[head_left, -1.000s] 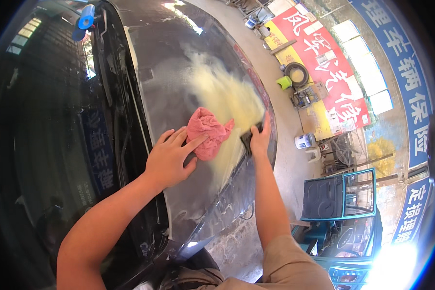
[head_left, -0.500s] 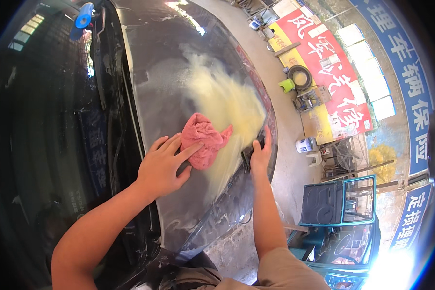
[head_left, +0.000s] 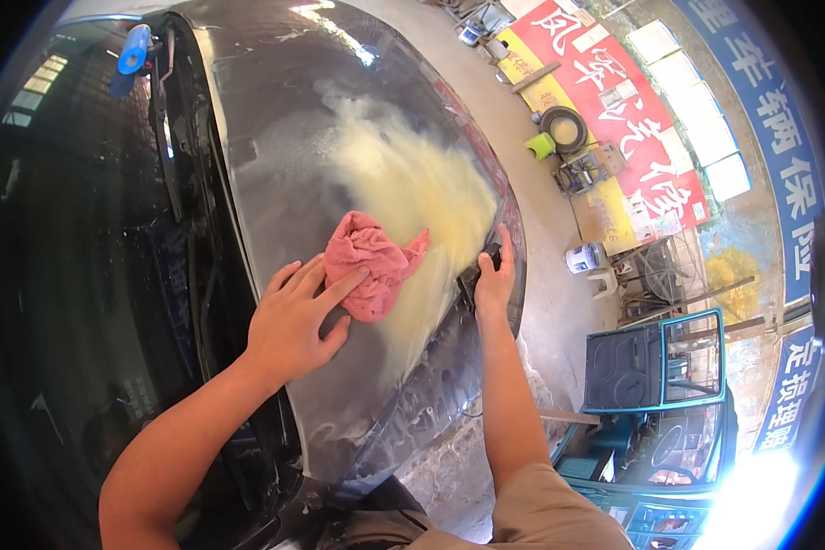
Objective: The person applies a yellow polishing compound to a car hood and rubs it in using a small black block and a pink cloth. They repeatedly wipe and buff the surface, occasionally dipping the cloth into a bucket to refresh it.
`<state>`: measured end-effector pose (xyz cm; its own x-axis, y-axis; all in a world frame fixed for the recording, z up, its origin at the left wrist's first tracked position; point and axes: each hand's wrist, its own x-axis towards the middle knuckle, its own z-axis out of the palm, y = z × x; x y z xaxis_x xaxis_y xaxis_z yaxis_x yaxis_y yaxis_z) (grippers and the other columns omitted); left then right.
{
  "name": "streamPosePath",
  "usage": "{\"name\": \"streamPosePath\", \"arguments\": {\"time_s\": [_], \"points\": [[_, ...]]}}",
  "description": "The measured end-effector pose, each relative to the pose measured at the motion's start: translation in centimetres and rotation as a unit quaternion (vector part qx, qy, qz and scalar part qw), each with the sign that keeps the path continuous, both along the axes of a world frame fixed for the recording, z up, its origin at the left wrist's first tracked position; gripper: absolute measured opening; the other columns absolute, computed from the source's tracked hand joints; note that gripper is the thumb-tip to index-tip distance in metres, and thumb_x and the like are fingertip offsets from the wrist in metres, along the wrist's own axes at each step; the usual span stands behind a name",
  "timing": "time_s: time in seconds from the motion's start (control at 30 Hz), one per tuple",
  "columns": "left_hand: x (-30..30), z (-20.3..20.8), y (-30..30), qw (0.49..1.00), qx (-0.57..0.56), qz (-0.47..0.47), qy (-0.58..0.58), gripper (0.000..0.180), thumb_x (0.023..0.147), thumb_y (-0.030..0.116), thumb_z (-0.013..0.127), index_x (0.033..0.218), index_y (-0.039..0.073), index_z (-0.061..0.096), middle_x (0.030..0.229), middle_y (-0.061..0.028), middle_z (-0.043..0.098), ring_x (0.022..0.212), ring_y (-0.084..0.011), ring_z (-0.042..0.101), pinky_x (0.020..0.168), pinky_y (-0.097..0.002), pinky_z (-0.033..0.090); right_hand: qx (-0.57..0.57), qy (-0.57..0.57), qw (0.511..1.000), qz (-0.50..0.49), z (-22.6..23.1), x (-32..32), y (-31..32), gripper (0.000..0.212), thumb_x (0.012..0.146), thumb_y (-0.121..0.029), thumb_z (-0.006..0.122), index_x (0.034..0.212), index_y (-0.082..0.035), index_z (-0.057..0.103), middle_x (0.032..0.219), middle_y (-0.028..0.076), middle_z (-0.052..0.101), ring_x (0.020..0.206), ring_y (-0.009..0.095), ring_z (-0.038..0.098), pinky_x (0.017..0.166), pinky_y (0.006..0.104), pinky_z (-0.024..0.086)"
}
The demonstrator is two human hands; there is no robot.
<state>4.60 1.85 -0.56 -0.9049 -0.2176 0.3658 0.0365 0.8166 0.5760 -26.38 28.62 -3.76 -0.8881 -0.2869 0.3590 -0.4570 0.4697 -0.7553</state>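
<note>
A car hood (head_left: 339, 41), dull grey, spreads out before me with a smeared patch of pale yellow filler (head_left: 422, 183) on it. My left hand (head_left: 289, 325) lies on the hood, fingers spread, its index finger resting on a crumpled pink cloth (head_left: 368, 261). The cloth sits at the near left side of the yellow patch. At the hood's right edge my right hand (head_left: 495, 282) grips a dark block (head_left: 468, 284), probably a sanding block. Its underside is hidden against the panel.
Left of the hood lies the dark windshield (head_left: 73, 275) with a wiper (head_left: 170, 165) and a blue roll (head_left: 134, 49) at the far end. Across the floor are a tire (head_left: 564, 130), a white bucket (head_left: 584, 258) and a teal vehicle door (head_left: 628, 367).
The view has shifted slightly, so the hood and pink cloth appear further left. My right hand stays on the block at the hood's edge; my left hand still touches the cloth.
</note>
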Motion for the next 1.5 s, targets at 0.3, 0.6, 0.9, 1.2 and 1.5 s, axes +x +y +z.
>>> {"name": "streamPosePath", "arguments": {"time_s": [0.3,0.6,0.9,1.2,1.5], "points": [[-1.2,0.0,1.1,1.000,0.008,-0.020,0.017,0.071,0.094,0.026,0.080,0.163,0.024,0.063,0.151,-0.0186,0.067,0.149,-0.0370,0.061,0.128,-0.0558,0.042,0.037,0.049,0.998,-0.020,2.1,-6.4,-0.9,0.076,0.096,-0.004,0.063,0.171,-0.005,0.051,0.174,0.019,0.053,0.165,0.035,0.045,0.138,0.0462,0.031],[-1.2,0.1,1.1,0.999,0.019,-0.025,0.028,0.073,0.091,0.025,0.082,0.162,0.021,0.064,0.154,-0.0201,0.066,0.147,-0.0391,0.061,0.130,-0.0562,0.040,-0.014,0.003,0.998,-0.056,3.4,-5.6,-1.9,0.077,0.096,-0.002,0.066,0.172,-0.005,0.050,0.175,0.020,0.052,0.165,0.036,0.046,0.136,0.0429,0.034],[0.0,-0.2,-0.1,1.000,-0.005,0.000,0.004,0.072,0.094,0.025,0.080,0.164,0.024,0.062,0.153,-0.0188,0.066,0.149,-0.0368,0.060,0.128,-0.0560,0.042,0.005,-0.009,0.999,-0.053,-0.1,1.5,-0.7,0.072,0.097,-0.006,0.066,0.168,-0.008,0.055,0.173,0.023,0.053,0.166,0.040,0.043,0.137,0.0471,0.033],[-1.2,0.0,1.3,1.000,0.007,-0.021,0.016,0.073,0.094,0.025,0.080,0.164,0.024,0.062,0.152,-0.0179,0.067,0.149,-0.0367,0.061,0.128,-0.0562,0.042,0.069,0.022,0.995,-0.075,2.3,-4.4,-1.7,0.071,0.099,-0.009,0.064,0.169,-0.013,0.055,0.178,0.026,0.047,0.170,0.041,0.037,0.138,0.0475,0.031],[-1.5,0.2,1.1,0.999,0.003,-0.023,0.030,0.072,0.093,0.025,0.081,0.163,0.024,0.062,0.151,-0.0180,0.067,0.147,-0.0369,0.062,0.128,-0.0552,0.042,0.118,0.025,0.990,-0.071,3.1,-3.7,-2.8,0.070,0.101,-0.014,0.062,0.171,-0.017,0.055,0.177,0.030,0.046,0.168,0.041,0.041,0.136,0.0493,0.034]]}}
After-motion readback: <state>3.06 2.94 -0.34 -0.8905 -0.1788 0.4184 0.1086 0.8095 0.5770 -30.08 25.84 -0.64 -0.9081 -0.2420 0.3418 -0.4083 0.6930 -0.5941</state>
